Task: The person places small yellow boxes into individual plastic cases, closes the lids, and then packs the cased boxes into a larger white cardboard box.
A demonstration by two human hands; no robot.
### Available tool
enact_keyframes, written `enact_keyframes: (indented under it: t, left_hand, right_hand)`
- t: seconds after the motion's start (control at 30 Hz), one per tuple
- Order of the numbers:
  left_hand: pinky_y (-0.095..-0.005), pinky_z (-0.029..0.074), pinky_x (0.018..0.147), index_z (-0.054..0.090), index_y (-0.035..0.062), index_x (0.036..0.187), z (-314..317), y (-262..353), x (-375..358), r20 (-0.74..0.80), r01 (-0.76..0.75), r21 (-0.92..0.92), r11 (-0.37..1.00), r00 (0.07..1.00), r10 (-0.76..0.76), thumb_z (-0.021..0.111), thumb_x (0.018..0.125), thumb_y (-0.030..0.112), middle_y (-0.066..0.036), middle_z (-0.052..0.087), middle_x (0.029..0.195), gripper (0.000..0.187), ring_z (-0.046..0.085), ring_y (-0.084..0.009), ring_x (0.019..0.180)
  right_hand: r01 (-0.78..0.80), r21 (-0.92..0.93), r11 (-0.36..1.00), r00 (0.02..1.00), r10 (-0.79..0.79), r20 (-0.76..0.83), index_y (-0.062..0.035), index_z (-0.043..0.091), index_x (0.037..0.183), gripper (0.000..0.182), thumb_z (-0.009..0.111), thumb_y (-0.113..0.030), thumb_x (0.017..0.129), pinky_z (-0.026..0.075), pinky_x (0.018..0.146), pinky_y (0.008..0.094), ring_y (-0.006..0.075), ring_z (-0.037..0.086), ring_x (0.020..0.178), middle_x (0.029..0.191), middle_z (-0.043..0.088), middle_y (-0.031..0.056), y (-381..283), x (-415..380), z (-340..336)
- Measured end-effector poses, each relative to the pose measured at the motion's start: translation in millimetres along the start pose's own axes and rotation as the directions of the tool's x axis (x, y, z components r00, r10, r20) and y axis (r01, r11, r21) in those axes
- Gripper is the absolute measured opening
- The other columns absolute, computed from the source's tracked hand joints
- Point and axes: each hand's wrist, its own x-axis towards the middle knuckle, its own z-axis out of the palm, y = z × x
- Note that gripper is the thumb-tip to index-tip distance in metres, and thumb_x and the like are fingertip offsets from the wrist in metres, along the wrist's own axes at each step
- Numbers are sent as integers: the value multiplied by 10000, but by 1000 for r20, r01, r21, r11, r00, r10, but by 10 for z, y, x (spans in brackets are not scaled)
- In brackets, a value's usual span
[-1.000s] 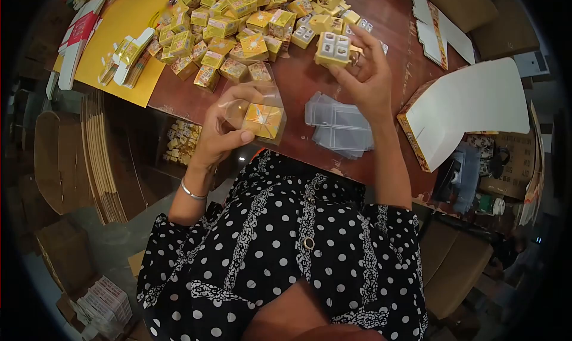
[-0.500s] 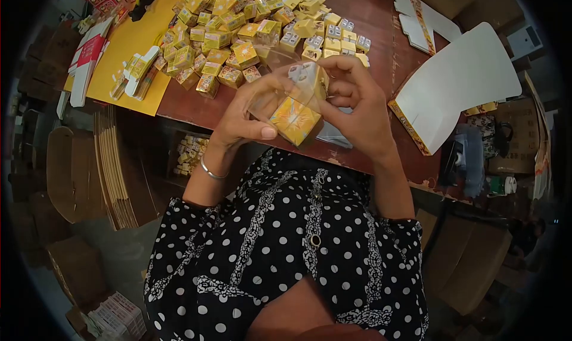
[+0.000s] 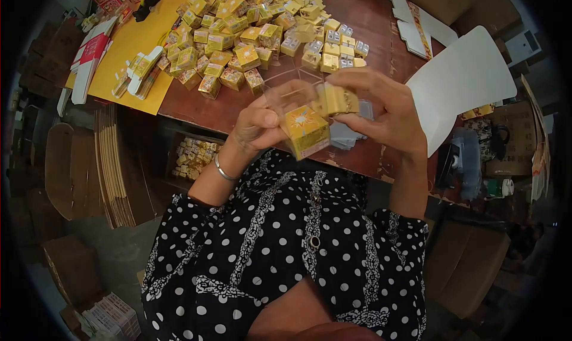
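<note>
The left hand's [image 3: 262, 123] fingers hold a clear plastic sleeve [image 3: 301, 81] around a yellow sunburst carton [image 3: 307, 126], over the desk's [image 3: 196, 109] near edge. The right hand's [image 3: 396, 111] fingers grip a pale-yellow block [image 3: 341, 100] just right of the carton. Apparent step: loading; the next move calls for alignment.

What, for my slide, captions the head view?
Left hand holds clear plastic around a yellow box; right hand, a yellow piece.

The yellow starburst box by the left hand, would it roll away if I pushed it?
Probably not: the yellow starburst box has flat sides, so it would likely slide. It may be light, as the left hand alone seems to support it.
</note>
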Motion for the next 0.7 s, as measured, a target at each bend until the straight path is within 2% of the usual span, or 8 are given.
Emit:
enact_keyframes:
  t: [0.03, 0.07, 0.13, 0.23, 0.37, 0.5, 0.6, 0.7]
  left_hand:
    - [-381, 495, 1058, 500, -41, 1358, 14, 5, 31, 18, -11, -3, 1000, 1000, 11, 788, 775, 159, -190, 580, 1342, 680, 597, -280, 1235]
    - [-381, 495, 1058, 500, -41, 1358, 46, 51, 30, 21, -18, -4, 1000, 1000, 18, 788, 775, 159, -190, 580, 1342, 680, 597, -280, 1235]
    - [-350, 538, 1001, 525, -27, 1352, 133, 125, 16, -253, 45, 358, 932, 966, 51, 767, 850, 63, -154, 624, 1295, 564, 634, -236, 1185]
    - [-316, 569, 943, 541, -23, 1349, 188, 8, 53, -344, 170, 640, 749, 936, 82, 781, 854, 11, -132, 651, 1256, 550, 652, -194, 1142]
    - [-316, 565, 936, 510, -29, 1388, 297, -120, 96, -353, 195, 627, 754, 934, 52, 816, 814, 15, -122, 638, 1273, 652, 649, -196, 1132]
    - [-314, 574, 923, 518, -13, 1388, 330, -112, 102, -333, 116, 662, 740, 931, 152, 835, 807, 21, -121, 636, 1259, 663, 654, -191, 1118]
    - [-308, 582, 916, 510, 11, 1400, 346, -129, 85, -310, 83, 708, 702, 929, 203, 837, 812, 30, -116, 624, 1246, 672, 664, -181, 1095]
    - [-306, 580, 925, 452, 36, 1458, 418, -153, 107, -277, 7, 686, 728, 927, 252, 813, 838, 28, -107, 594, 1253, 718, 666, -187, 1093]
  right_hand:
    - [6, -2, 1000, 1000, -6, 5, 11, 635, 1270, 559, 829, 5, 746, 535, 1001, 383, 241, 647, 1162, 1266, 657, 137, 34, -49, -6]
    - [-21, 22, 1000, 975, 25, -220, 12, 641, 1249, 520, 821, 14, 761, 546, 980, 350, 214, 662, 1122, 1220, 667, 126, 72, -107, -16]
    - [-39, 214, 976, 800, 159, -579, 42, 632, 1180, 424, 795, 52, 789, 554, 965, 314, 188, 665, 1097, 1190, 656, 118, 45, -176, -29]
    - [52, 216, 975, 756, 103, -646, 29, 628, 1170, 419, 800, 51, 789, 556, 963, 319, 203, 673, 1080, 1207, 639, 121, 15, -155, -4]
    - [-2, -72, 997, 832, -39, -553, 3, 637, 1157, 451, 844, 5, 757, 574, 897, 312, 174, 680, 1024, 1138, 677, 96, -61, -47, 111]
    - [-204, -256, 945, 928, 104, -358, -29, 662, 1163, 486, 868, -27, 722, 524, 816, 290, 153, 645, 953, 1145, 685, 90, -129, -59, 76]
    - [-79, -310, 948, 983, 22, -185, -45, 681, 1157, 503, 888, -92, 701, 504, 763, 290, 155, 627, 905, 1142, 677, 89, -41, -55, 26]
    - [-52, -223, 973, 966, -7, -258, -49, 666, 1192, 551, 892, -179, 707, 513, 774, 294, 162, 631, 938, 1195, 658, 86, -6, -15, 51]
